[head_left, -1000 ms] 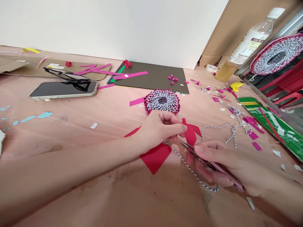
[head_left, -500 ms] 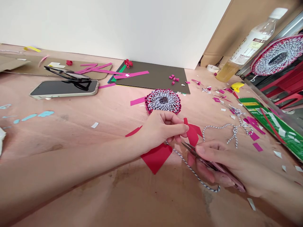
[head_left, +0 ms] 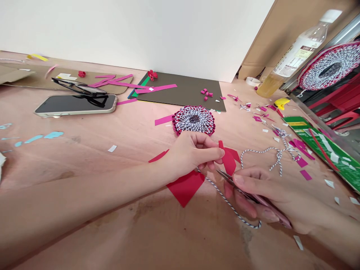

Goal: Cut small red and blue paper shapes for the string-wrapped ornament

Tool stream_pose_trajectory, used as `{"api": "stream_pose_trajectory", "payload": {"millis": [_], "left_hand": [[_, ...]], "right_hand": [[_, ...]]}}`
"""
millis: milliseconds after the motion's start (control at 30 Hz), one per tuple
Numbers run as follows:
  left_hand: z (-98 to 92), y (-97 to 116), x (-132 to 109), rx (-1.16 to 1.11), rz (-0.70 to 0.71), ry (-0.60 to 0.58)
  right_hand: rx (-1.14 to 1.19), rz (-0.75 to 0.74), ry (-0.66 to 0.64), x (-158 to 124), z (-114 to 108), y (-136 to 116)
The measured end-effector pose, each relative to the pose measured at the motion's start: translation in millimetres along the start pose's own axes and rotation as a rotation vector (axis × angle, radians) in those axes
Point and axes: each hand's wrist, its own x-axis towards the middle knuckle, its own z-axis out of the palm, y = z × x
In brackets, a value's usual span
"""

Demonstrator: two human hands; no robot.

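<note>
My left hand pinches a small piece of red paper between thumb and fingertips. In my right hand is a pair of scissors with pink handles, its blades pointing up-left just below the red piece. A larger sheet of red paper lies under my left wrist. Running from beneath the left hand toward the right hand is a black-and-white twisted cord. Just beyond my left hand sits a round ornament of the same kind of cord with a magenta looped edge.
A phone with eyeglasses on it lies at left. Behind are magenta strips on a dark board. At right stand a bottle, a green board and scattered paper scraps.
Almost nothing differs. Both hands, the red piece and the scissors keep nearly the same positions.
</note>
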Motion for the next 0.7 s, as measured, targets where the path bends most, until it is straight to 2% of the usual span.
{"api": "stream_pose_trajectory", "payload": {"millis": [700], "left_hand": [[-1.5,-3.7,1.0,-0.006,0.008,-0.011]], "right_hand": [[-0.076,-0.02,0.042,-0.8,0.1,1.4]]}}
